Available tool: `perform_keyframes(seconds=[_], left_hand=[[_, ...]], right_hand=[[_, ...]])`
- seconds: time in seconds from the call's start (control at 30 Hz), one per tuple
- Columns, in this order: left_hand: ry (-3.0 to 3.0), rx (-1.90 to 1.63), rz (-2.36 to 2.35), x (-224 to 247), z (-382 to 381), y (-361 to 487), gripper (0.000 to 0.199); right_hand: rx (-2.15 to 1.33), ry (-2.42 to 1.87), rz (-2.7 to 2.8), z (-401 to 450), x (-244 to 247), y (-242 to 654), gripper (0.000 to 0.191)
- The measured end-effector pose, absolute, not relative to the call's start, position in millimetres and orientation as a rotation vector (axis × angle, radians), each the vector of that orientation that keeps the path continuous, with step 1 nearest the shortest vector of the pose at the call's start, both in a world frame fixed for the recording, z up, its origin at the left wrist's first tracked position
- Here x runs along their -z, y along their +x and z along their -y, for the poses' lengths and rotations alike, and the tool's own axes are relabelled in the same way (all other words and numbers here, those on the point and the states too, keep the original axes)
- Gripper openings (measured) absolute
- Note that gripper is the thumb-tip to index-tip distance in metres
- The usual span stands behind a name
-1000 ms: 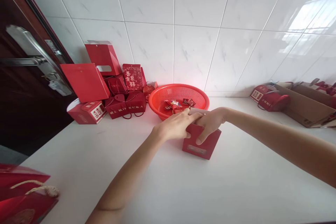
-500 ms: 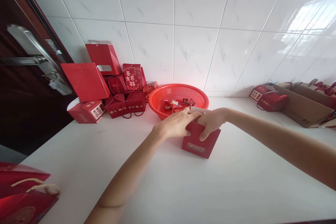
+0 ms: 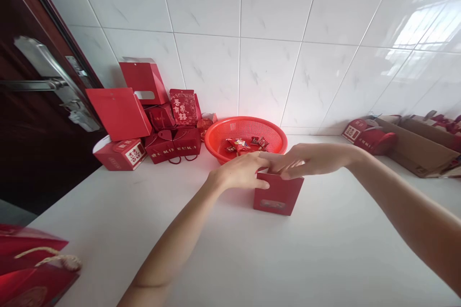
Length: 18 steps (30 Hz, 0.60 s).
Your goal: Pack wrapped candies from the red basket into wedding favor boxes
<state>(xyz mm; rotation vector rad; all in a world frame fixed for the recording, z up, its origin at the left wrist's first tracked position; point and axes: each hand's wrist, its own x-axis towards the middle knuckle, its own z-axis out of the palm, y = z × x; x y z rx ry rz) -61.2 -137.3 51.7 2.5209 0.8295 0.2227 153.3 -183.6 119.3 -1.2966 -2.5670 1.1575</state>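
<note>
A red gift box (image 3: 277, 193) with a small clear window low on its front stands upright on the white table. My left hand (image 3: 239, 171) grips its upper left side, with the thumb across the front edge and the other fingers behind. Over the open top is my right hand (image 3: 317, 160), palm down with fingers stretched out. Its fingertips dip at the opening and are partly hidden. Just behind the box sits a red plastic colander (image 3: 248, 127) holding several wrapped sweets (image 3: 239, 145). What lies inside the box shows only dimly through the window.
Several red gift boxes (image 3: 120, 114) are stacked at the back left beside a dark door (image 3: 36, 120). At the lower left is a red bag (image 3: 36, 268) with rope handles. A cardboard box (image 3: 419, 148) and red heart-shaped boxes (image 3: 376, 140) stand at the right against the tiled wall.
My right hand has lifted and drawn back to the right, its thumb coming off the box front. The box stands slightly straighter. My left hand stays at its left side.
</note>
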Motion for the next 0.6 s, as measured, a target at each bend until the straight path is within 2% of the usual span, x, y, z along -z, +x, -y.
perform_keyframes(seconds=[0.1, 0.2, 0.27, 0.33, 0.43, 0.6], left_hand=[[2.493, -0.228, -0.757, -49, 131, -58, 0.027], [2.451, -0.384, -0.696, -47, 124, -57, 0.033], [2.418, -0.539, -0.700, -47, 120, -59, 0.038], [2.352, -0.713, -0.709, -49, 117, -62, 0.042], [2.213, -0.910, -0.645, -53, 114, -69, 0.043], [2.178, -1.216, -0.648, -56, 110, -78, 0.044]], right_hand=[[-0.917, -1.187, 2.164, 198, -111, 178, 0.026], [-0.672, -1.120, 1.705, 201, -83, 196, 0.032], [-0.734, -1.097, 1.623, 196, -64, 201, 0.050], [-0.898, -1.040, 1.630, 190, -51, 198, 0.056], [-1.040, -0.980, 1.633, 180, -46, 184, 0.047], [-1.014, -0.914, 1.479, 163, -50, 156, 0.035]])
